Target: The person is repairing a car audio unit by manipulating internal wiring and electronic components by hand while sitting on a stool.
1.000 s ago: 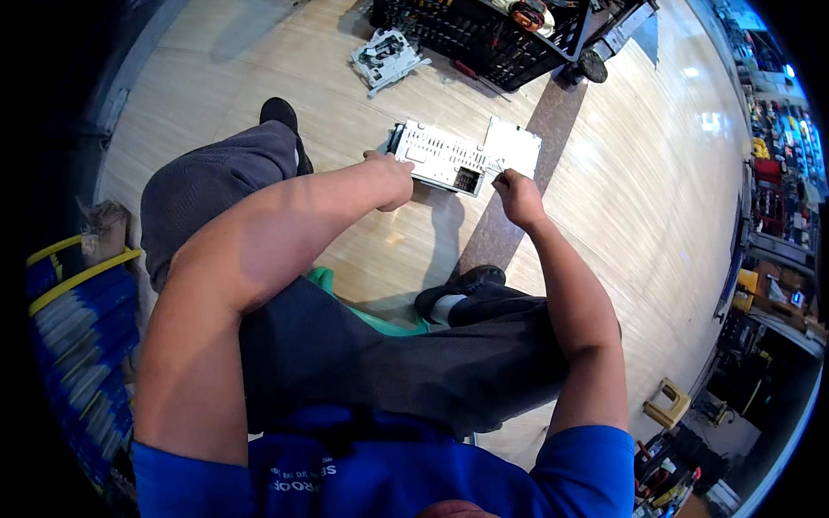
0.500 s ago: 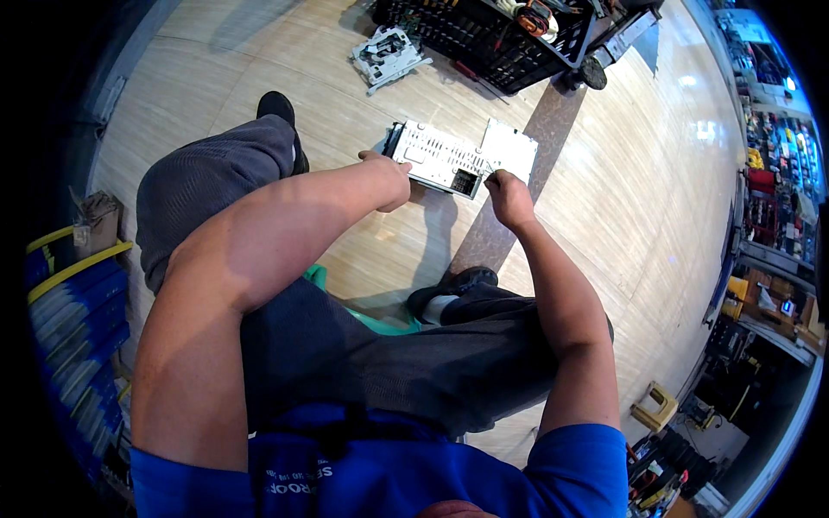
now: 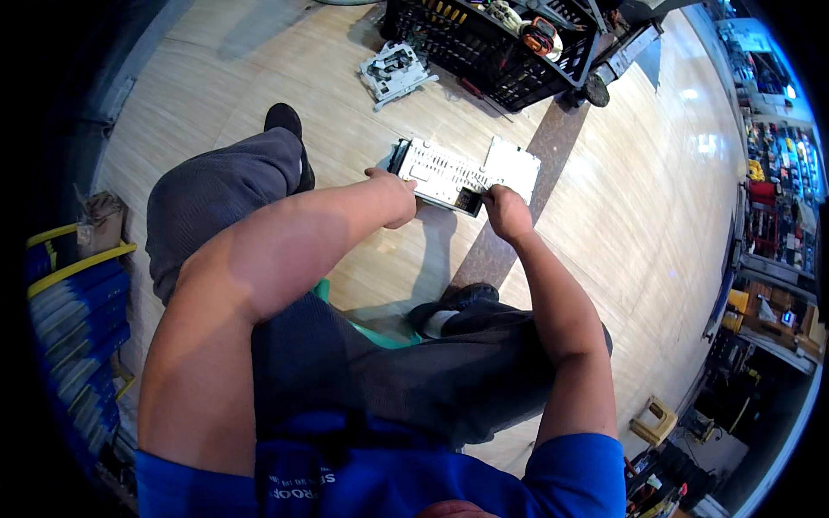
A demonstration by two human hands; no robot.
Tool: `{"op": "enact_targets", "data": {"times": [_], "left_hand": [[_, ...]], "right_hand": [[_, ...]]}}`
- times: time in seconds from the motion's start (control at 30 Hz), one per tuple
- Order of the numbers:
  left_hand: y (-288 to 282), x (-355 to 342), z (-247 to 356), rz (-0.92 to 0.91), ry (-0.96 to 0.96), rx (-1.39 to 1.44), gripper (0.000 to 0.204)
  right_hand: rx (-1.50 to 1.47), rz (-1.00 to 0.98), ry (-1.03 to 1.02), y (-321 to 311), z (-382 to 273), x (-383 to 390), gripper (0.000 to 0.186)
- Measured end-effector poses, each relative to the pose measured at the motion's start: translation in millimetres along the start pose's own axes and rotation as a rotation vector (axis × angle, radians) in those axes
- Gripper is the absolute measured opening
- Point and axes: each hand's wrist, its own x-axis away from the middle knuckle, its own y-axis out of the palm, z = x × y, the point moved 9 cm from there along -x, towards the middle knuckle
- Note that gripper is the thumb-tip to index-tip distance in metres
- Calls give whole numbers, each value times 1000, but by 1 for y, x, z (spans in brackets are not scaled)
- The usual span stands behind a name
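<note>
A car stereo (image 3: 440, 173) with a slotted silver metal case and a black front end is held over the floor, tilted a little. Round its left end my left hand (image 3: 394, 198) is closed, thumb on top and the other fingers largely hidden. At the right end, beside a dark square opening, my right hand (image 3: 509, 212) has its fingertips pinched together against the case. What they hold, if anything, is too small to make out. Just beyond that end is a flat pale metal plate (image 3: 516, 166); whether it touches the stereo I cannot tell.
On the floor ahead lies a silver disc-drive mechanism (image 3: 395, 74). A black plastic crate (image 3: 566, 82) of tools and cables stands at the far side, with a red-handled tool (image 3: 471, 87) beside it. Blue bins (image 3: 79, 319) line the left; a yellow block (image 3: 654, 421) sits lower right.
The whole scene sits slightly lower in the picture. My right fingertips have shifted a little along the stereo's right end, nearer the dark opening. My left hand keeps its hold.
</note>
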Motion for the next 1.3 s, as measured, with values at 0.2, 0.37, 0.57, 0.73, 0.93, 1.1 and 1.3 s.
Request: {"op": "enact_targets", "data": {"times": [0.2, 0.37, 0.57, 0.73, 0.93, 1.1, 1.3], "left_hand": [[5, -8, -4, -40, -31, 8, 79], [3, -3, -1, -49, 3, -7, 79], [4, -4, -1, -52, 7, -13, 77], [5, -4, -1, -66, 19, -8, 76], [4, -4, -1, -35, 13, 4, 75], [4, -1, -1, -53, 22, 27, 77], [2, -5, -2, -12, -7, 33, 66]], "right_hand": [[48, -16, 54, 2, -3, -3, 22], [-29, 1, 144, 5, 9, -5, 22], [-42, 12, 182, 10, 13, -7, 22], [-102, 11, 250, 13, 19, -5, 25], [-220, 41, 337, 24, 35, 0, 26], [-264, 65, 347, 30, 40, 3, 25], [-658, -39, 510, 61, 59, 10, 24]]}}
